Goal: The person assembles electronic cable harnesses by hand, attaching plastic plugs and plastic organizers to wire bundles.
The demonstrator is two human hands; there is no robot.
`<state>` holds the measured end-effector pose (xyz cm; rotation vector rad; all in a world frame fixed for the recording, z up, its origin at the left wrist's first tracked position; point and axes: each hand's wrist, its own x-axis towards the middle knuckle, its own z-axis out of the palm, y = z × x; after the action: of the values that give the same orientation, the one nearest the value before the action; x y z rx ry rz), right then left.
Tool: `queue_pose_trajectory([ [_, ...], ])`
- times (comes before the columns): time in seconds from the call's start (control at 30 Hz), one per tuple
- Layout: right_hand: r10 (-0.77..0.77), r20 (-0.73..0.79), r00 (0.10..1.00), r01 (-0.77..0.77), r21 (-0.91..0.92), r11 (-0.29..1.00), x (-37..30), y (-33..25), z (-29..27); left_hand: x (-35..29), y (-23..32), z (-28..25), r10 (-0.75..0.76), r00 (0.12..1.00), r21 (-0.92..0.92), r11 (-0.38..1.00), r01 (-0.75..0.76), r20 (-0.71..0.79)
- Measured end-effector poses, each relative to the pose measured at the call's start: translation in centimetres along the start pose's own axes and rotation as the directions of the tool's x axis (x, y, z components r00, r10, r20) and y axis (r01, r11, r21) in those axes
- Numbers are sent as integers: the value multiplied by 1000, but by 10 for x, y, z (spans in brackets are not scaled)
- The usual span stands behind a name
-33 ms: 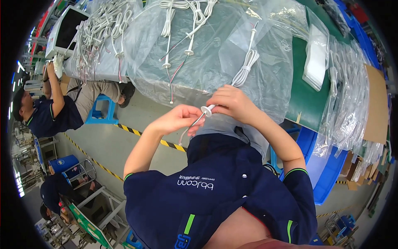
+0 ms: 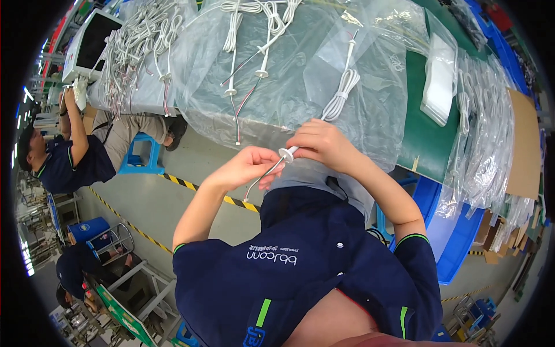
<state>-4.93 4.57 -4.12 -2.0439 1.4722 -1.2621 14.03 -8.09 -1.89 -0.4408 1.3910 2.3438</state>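
Observation:
My right hand [image 2: 321,146] is closed around a white cable, just behind its round white flange [image 2: 286,155]. My left hand [image 2: 250,168] pinches by the flange, where thin dark and light wires [image 2: 263,177] come out and hang down across its fingers. They end in a small pale connector [image 2: 246,200]. Beyond my right hand a tied white cable coil [image 2: 342,99] lies on clear plastic film; whether it belongs to the held cable is hidden by the hand. Further left on the film rest other white cables with flanges [image 2: 262,74] and bare wire ends.
Clear plastic film [image 2: 202,87] covers much of the green table [image 2: 425,144]. A heap of white cables [image 2: 139,46] is at the far left, near a seated co-worker [image 2: 75,139]. Bagged cables [image 2: 483,139] and a white foam-like sleeve [image 2: 440,81] lie right, above blue bins [image 2: 459,243].
The flange and the wires in my hands have shifted very slightly left, and the connector end has swung a little left. Both hands keep their hold.

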Motion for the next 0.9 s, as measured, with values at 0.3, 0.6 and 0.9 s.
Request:
queue_pose_trajectory([
  [0.3,-19,-37,999,22,78,997,3,-10,-3,-7,-7,41,372,830,317,914,-252,-415],
  [0.6,-20,-64,998,24,67,997,-1,-17,-1,-13,-4,53,314,825,125,949,-289,-470],
  [0.9,-5,-81,997,14,104,994,-1,-16,1,-22,6,52,320,830,150,948,-282,-458],
])
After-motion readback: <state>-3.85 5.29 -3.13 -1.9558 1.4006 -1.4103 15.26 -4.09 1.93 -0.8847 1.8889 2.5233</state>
